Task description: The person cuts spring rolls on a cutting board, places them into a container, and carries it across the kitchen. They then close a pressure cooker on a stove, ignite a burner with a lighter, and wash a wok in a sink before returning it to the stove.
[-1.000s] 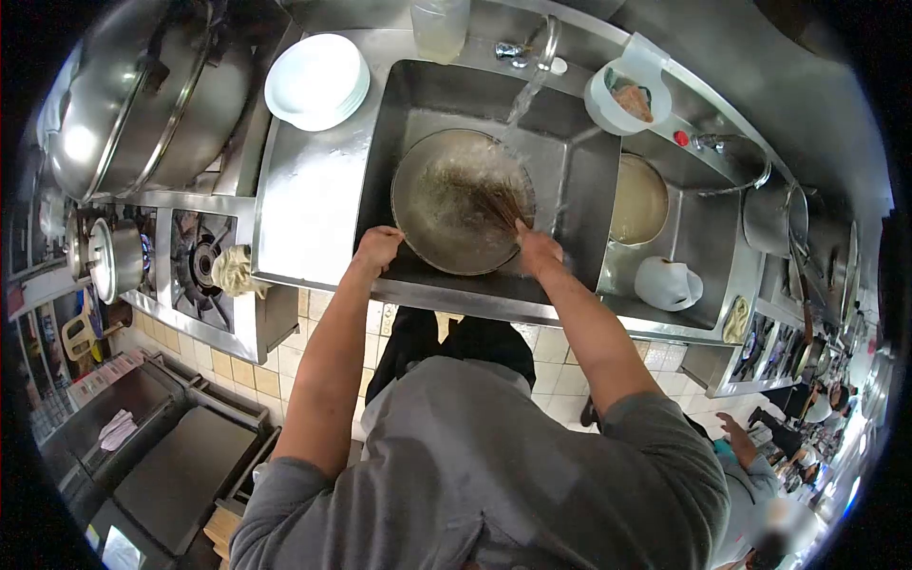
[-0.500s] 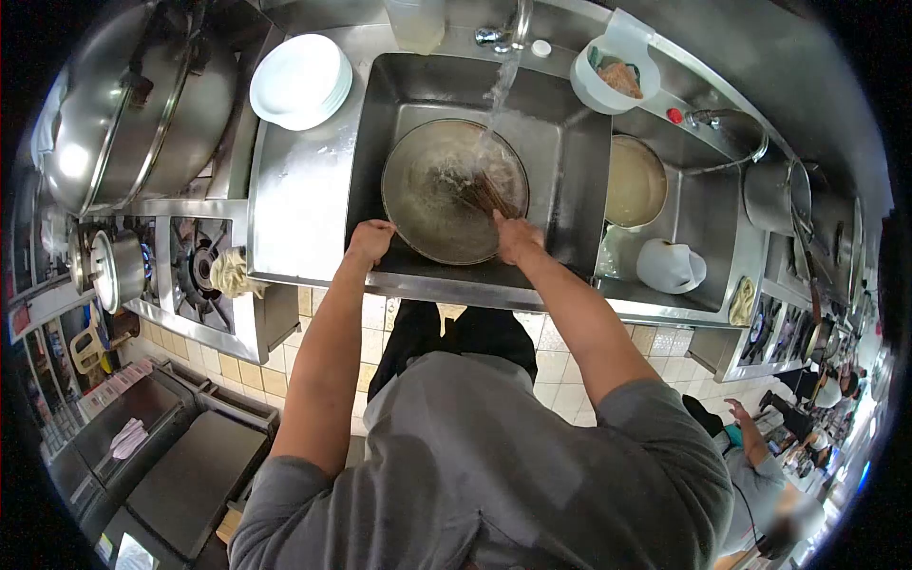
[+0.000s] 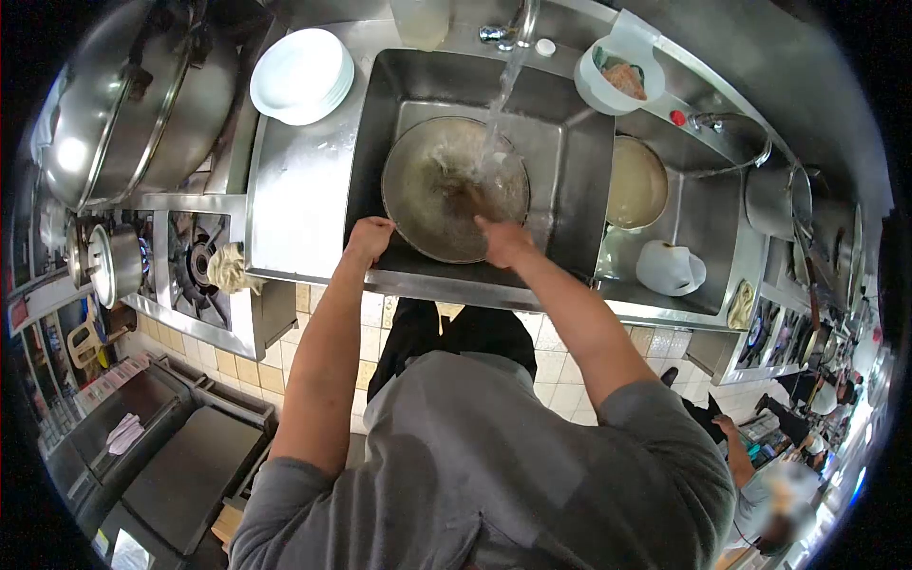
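Observation:
A large round wok (image 3: 418, 223) sits in the left sink basin (image 3: 576, 180), with cloudy water in it. From the faucet (image 3: 525, 28) a stream runs into its far right side. My left hand (image 3: 370, 237) is closed on the near left rim of the wok. A bamboo wok brush (image 3: 468, 201), smeared by motion, is in my closed right hand (image 3: 505, 241), its bristles down in the water near the wok's middle.
Left of the basin stands a stack of white plates (image 3: 302, 78). A white container (image 3: 608, 81) rests on the back ledge. The right basin holds a pale-filled round pan (image 3: 635, 185) and a white jug (image 3: 671, 268). Another person (image 3: 760, 494) is at the lower right.
My right hand has moved slightly left, bringing the brush from the wok's right side to its middle. My left hand stays on the rim. The other person's arm has shifted.

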A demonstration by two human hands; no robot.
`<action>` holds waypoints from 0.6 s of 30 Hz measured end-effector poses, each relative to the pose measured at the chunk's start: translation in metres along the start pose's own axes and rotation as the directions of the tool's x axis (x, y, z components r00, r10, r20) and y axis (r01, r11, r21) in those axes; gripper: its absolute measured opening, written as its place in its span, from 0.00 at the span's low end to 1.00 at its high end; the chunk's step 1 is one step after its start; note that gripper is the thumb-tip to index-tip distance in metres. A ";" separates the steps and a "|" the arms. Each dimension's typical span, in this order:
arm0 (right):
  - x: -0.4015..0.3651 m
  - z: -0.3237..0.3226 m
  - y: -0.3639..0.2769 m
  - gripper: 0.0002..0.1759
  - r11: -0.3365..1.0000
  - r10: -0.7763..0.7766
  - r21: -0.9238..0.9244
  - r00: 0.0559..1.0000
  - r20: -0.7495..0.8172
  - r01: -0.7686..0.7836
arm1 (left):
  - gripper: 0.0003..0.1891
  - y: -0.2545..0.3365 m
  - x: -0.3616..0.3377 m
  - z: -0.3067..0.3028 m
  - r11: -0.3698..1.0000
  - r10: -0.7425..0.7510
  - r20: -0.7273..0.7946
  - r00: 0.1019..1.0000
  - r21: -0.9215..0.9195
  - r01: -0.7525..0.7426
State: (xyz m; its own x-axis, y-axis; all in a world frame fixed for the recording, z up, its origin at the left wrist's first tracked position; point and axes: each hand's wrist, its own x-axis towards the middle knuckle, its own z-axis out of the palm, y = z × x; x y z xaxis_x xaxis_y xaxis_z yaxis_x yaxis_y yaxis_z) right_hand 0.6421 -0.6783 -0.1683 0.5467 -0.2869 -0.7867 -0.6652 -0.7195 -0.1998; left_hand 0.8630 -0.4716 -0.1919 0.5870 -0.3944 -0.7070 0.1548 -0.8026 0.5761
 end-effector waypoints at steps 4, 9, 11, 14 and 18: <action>-0.016 0.003 -0.039 0.44 0.946 -0.321 0.031 0.947 0.000 0.321 | 0.11 -0.001 -0.005 -0.005 0.999 -0.038 0.043 0.998 -0.024 0.039; -0.023 -0.027 0.011 0.43 0.991 -0.117 -0.059 0.990 0.083 0.122 | 0.11 -0.001 -0.003 -0.004 1.000 -0.012 0.022 1.000 0.022 0.012; 0.015 -0.019 0.069 0.44 0.979 0.052 -0.193 0.997 -0.064 -0.064 | 0.12 -0.003 -0.003 -0.002 0.996 0.023 -0.009 1.000 0.090 -0.022; 0.015 -0.061 0.087 0.42 0.952 0.165 -0.239 0.978 -0.126 -0.192 | 0.12 -0.001 -0.007 0.003 0.946 0.208 -0.015 0.978 0.259 -0.197; 0.020 -0.035 0.076 0.42 0.975 0.148 -0.167 0.989 0.010 -0.145 | 0.13 0.024 -0.029 0.004 0.896 0.267 -0.040 0.963 0.379 -0.233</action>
State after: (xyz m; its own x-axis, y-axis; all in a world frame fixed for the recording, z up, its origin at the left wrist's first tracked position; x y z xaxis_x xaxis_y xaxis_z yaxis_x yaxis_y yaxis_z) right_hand 0.6204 -0.7609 -0.1787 0.4370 -0.3842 -0.8133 -0.6428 -0.7659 0.0165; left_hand 0.8470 -0.4810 -0.1591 0.6386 -0.5761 -0.5102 -0.2993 -0.7967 0.5251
